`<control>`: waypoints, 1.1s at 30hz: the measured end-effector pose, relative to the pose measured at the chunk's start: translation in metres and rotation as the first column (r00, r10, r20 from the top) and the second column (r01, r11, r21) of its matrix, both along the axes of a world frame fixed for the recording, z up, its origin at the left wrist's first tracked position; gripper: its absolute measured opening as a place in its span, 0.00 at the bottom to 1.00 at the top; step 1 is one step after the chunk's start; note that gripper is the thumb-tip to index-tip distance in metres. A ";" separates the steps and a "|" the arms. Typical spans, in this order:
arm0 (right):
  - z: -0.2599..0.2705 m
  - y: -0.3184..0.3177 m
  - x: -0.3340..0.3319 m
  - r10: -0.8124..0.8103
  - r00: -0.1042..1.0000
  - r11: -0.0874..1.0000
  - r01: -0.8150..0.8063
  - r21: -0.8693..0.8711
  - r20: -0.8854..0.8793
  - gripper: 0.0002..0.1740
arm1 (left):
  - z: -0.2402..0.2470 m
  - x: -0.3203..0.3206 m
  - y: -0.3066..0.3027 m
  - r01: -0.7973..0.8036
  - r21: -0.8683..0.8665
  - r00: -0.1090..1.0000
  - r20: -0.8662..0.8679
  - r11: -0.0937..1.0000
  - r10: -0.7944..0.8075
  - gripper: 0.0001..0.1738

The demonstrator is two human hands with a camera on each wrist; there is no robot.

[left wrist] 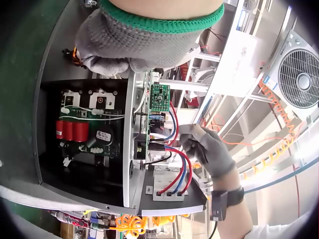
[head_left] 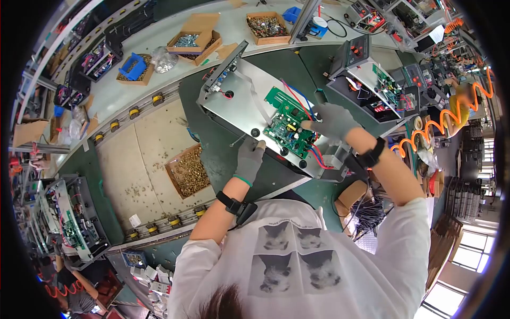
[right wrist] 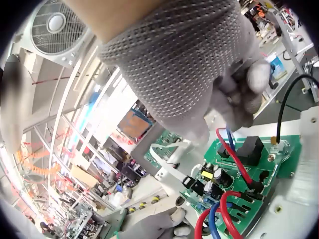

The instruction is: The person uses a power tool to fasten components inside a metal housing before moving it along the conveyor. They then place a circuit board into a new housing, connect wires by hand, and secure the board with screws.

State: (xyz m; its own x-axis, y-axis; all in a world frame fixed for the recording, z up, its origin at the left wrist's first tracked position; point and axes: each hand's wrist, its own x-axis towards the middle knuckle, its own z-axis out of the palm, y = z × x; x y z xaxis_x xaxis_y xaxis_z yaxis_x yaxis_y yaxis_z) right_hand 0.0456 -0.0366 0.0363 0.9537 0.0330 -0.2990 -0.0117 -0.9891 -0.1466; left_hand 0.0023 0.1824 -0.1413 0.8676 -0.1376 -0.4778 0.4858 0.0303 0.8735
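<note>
The workshop spreads out around the person, with windows (head_left: 470, 254) at the right of the head view and an electric fan (left wrist: 303, 80) mounted high up in the left wrist view. A dark green worktop (head_left: 191, 101) carries the work; beside it runs a roller track with yellow rollers (head_left: 134, 113), and beyond that a pale worktop (head_left: 234, 34) holds a carton (head_left: 204, 22) with its flap raised and a blue bin (head_left: 133, 66).

A metal chassis (head_left: 234, 109) lies tilted across the dark worktop in front of the person. A second black chassis (head_left: 366, 80) stands near its far right side. An open cardboard box (head_left: 169, 171) of brass-coloured parts (head_left: 190, 173) sits to the left, apart from the chassis.

The left hand (head_left: 250, 155) has its grip clamped on the chassis's near edge. The right hand (head_left: 334, 123) is over the right side of a green circuit board (head_left: 289, 127) on the chassis, partly covering it; its fingers are bent, but whether its grip is closed on anything I cannot tell. A grey ribbon cable (head_left: 255, 90) crosses the plate, and red and blue wires (head_left: 297, 93) arch over the board close to the right hand.
</note>
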 end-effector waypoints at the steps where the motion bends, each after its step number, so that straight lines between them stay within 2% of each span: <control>1: -0.006 0.005 0.013 -0.017 0.990 0.999 0.011 -0.046 -0.137 0.19 | 0.009 -0.002 0.001 -0.005 0.001 1.000 -0.001 1.000 0.005 0.10; 2: -0.012 0.009 0.021 -0.037 0.962 0.996 0.012 -0.092 -0.270 0.21 | 0.018 -0.005 0.002 -0.022 -0.004 0.999 -0.041 1.000 0.022 0.10; 3: -0.019 0.005 0.026 -0.028 0.962 0.996 0.003 -0.089 -0.271 0.21 | 0.022 -0.007 0.004 -0.041 -0.008 0.996 -0.081 0.999 0.040 0.11; 4: -0.024 -0.002 0.028 -0.055 0.971 0.969 0.108 0.224 -0.233 0.19 | 0.022 -0.012 0.007 -0.047 -0.005 0.995 -0.084 0.999 0.047 0.11; 5: -0.029 -0.008 0.029 -0.092 0.973 0.837 0.190 0.514 -0.210 0.18 | 0.021 -0.020 0.010 -0.040 0.004 0.997 -0.067 0.999 0.040 0.12; 6: -0.011 -0.003 0.027 -0.132 0.967 0.705 0.245 0.665 -0.216 0.16 | 0.019 -0.027 0.012 -0.037 0.011 0.998 -0.052 0.999 0.037 0.13; 7: 0.005 -0.006 0.025 -0.033 0.975 0.593 0.195 0.781 -0.219 0.15 | 0.025 -0.032 0.015 0.040 0.022 0.997 -0.069 0.999 -0.038 0.14; 8: 0.017 -0.012 0.022 0.065 0.976 0.458 0.156 0.875 -0.208 0.15 | 0.027 -0.037 0.016 0.027 0.019 0.997 -0.077 0.999 -0.025 0.14; 10: 0.033 -0.014 0.006 0.184 0.982 0.325 -0.020 0.945 -0.043 0.16 | 0.038 -0.044 0.011 0.212 0.029 0.975 0.057 0.977 -0.213 0.16; 11: 0.033 -0.027 -0.005 0.292 0.947 0.515 -0.273 0.813 0.133 0.18 | 0.049 -0.046 0.009 0.247 -0.002 0.969 0.022 0.969 -0.247 0.14; 12: 0.034 -0.034 -0.017 0.298 0.947 0.516 -0.269 0.813 0.125 0.18 | 0.045 -0.048 0.004 0.242 -0.006 0.970 0.015 0.970 -0.242 0.14; 14: 0.037 -0.040 -0.032 0.330 0.883 0.672 -0.468 0.574 0.334 0.23 | 0.037 -0.053 -0.006 0.379 0.067 0.907 0.169 0.923 -0.385 0.14; 15: 0.065 -0.025 -0.030 0.443 0.848 0.723 -0.530 0.444 0.293 0.15 | 0.044 -0.052 -0.010 0.434 0.066 0.887 0.145 0.898 -0.439 0.13; 16: 0.065 -0.031 -0.028 0.447 0.848 0.723 -0.530 0.443 0.285 0.15 | 0.042 -0.053 -0.015 0.431 0.059 0.889 0.142 0.900 -0.435 0.13; 18: 0.064 -0.054 -0.025 0.545 0.787 0.820 -0.572 0.013 0.289 0.09 | 0.038 -0.058 -0.024 0.551 -0.104 0.833 0.127 0.828 -0.538 0.12; 19: 0.061 -0.058 -0.027 0.553 0.758 0.828 -0.545 -0.130 0.346 0.13 | 0.040 -0.056 -0.027 0.633 -0.098 0.774 0.082 0.768 -0.628 0.11; 20: 0.058 -0.064 -0.027 0.557 0.759 0.826 -0.548 -0.130 0.339 0.13 | 0.033 -0.060 -0.035 0.630 -0.105 0.777 0.080 0.770 -0.625 0.11; 23: 0.053 -0.070 -0.024 0.637 0.766 0.746 -0.582 -0.324 0.090 0.12 | 0.006 -0.069 -0.057 0.598 -0.075 0.801 0.027 0.798 -0.598 0.14; 24: 0.052 -0.070 -0.023 0.641 0.763 0.742 -0.588 -0.322 0.084 0.12 | 0.004 -0.069 -0.060 0.567 -0.123 0.821 0.005 0.815 -0.571 0.16; 26: 0.052 -0.071 -0.020 0.696 0.716 0.647 -0.654 -0.392 -0.044 0.11 | -0.015 -0.069 -0.076 0.532 -0.174 0.840 -0.018 0.829 -0.543 0.19; 27: 0.052 -0.073 -0.018 0.697 0.715 0.646 -0.655 -0.392 -0.048 0.11 | -0.043 -0.072 -0.091 0.477 -0.336 0.867 0.027 0.812 -0.498 0.20; 28: 0.051 -0.075 -0.015 0.735 0.674 0.591 -0.693 -0.412 -0.078 0.11 | -0.046 -0.070 -0.095 0.414 -0.490 0.894 0.062 0.767 -0.443 0.22; 29: 0.051 -0.076 -0.013 0.770 0.629 0.533 -0.728 -0.431 -0.110 0.11 | -0.049 -0.070 -0.096 0.410 -0.494 0.896 0.062 0.767 -0.440 0.22; 31: 0.055 -0.071 -0.010 0.777 0.617 0.517 -0.736 -0.437 -0.120 0.10 | -0.016 -0.063 -0.082 0.489 -0.288 0.848 -0.065 0.824 -0.526 0.23; 32: 0.057 -0.068 -0.009 0.783 0.609 0.505 -0.740 -0.444 -0.125 0.10 | -0.012 -0.064 -0.078 0.484 -0.293 0.850 -0.067 0.825 -0.523 0.23; 33: 0.054 -0.070 -0.006 0.786 0.605 0.500 -0.744 -0.443 -0.129 0.10 | -0.011 -0.065 -0.075 0.426 -0.381 0.866 -0.090 0.820 -0.492 0.24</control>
